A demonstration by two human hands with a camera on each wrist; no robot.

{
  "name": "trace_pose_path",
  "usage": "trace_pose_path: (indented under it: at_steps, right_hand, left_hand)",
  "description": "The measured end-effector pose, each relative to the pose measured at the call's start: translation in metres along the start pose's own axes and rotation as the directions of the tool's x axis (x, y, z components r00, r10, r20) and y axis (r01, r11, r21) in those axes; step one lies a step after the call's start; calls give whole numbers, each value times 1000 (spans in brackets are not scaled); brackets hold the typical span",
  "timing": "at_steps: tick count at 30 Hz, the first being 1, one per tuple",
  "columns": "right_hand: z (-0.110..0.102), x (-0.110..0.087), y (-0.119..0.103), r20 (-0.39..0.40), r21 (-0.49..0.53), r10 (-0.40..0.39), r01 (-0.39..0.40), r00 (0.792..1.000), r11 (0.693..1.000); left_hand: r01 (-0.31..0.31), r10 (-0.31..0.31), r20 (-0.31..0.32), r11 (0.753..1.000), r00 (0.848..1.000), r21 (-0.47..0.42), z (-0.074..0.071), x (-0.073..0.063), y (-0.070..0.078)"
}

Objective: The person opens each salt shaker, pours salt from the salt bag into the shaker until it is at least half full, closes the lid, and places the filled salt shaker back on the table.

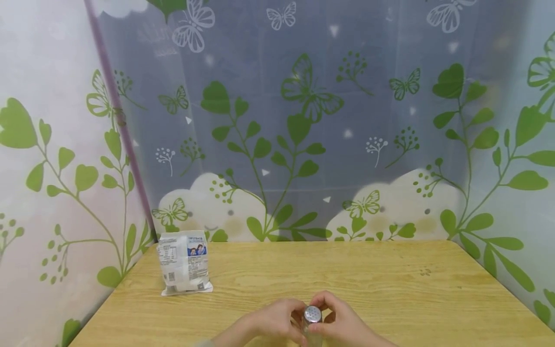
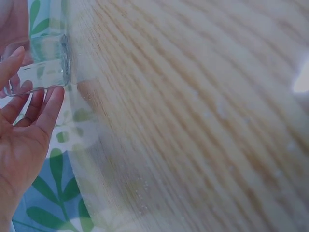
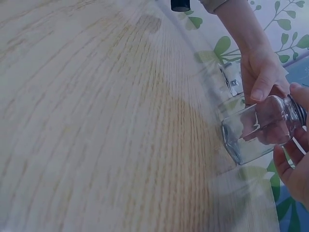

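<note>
A small clear glass shaker with a perforated metal lid stands on the wooden table between both hands, near the front edge. My left hand holds its glass body from the left, thumb and fingers around it in the left wrist view. My right hand grips it near the lid from the right. In the right wrist view the glass body is see-through, with no filling visible, and its base is on or close to the tabletop.
A white printed bag stands at the back left of the wooden table. Small white specks dot the tabletop. Leaf-and-butterfly patterned curtains enclose the table at the back and sides.
</note>
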State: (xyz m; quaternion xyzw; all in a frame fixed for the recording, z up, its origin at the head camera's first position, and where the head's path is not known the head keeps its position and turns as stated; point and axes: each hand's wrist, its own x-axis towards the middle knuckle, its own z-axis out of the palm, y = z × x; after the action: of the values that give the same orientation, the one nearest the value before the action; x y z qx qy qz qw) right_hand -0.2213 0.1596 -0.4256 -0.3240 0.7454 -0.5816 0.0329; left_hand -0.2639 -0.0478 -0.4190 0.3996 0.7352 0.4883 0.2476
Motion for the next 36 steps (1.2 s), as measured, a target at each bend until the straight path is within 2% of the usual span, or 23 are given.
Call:
trace_pose_path:
  at_steps: [5, 9, 11, 16, 18, 23, 29, 36]
  right_hand:
    - [-2, 0, 3, 34, 51, -71, 70, 997, 996]
    - [-4, -2, 3, 58, 63, -85, 81, 995, 995]
    - [-3, -2, 1, 53, 45, -59, 56, 997, 997]
    - [0, -2, -6, -3, -14, 64, -64, 998, 998]
    - [1, -2, -7, -24, -26, 81, -81, 996, 996]
    - [2, -2, -3, -32, -11, -1, 1, 999, 1000]
    - [-1, -2, 1, 17, 26, -104, 103, 994, 994]
    - [-5, -2, 4, 53, -14, -175, 176, 983, 984]
  left_hand:
    - [-9, 9, 8, 1000, 1000, -7, 0, -1, 0]
    - [-9, 9, 12, 1000, 1000, 0, 0, -2, -1]
    - [-7, 7, 12, 1000, 1000, 4, 0, -2, -1]
    - [-16, 16, 10, 1000, 1000, -1, 0, -1, -2]
    - [-20, 20, 9, 1000, 1000, 0, 0, 0, -2]
    - [-20, 19, 5, 1000, 1000, 12, 0, 0, -2]
    - [-7, 7, 2, 1000, 1000, 25, 0, -1, -1]
    - [-2, 2, 1, 1000, 1000, 24, 0, -2, -1]
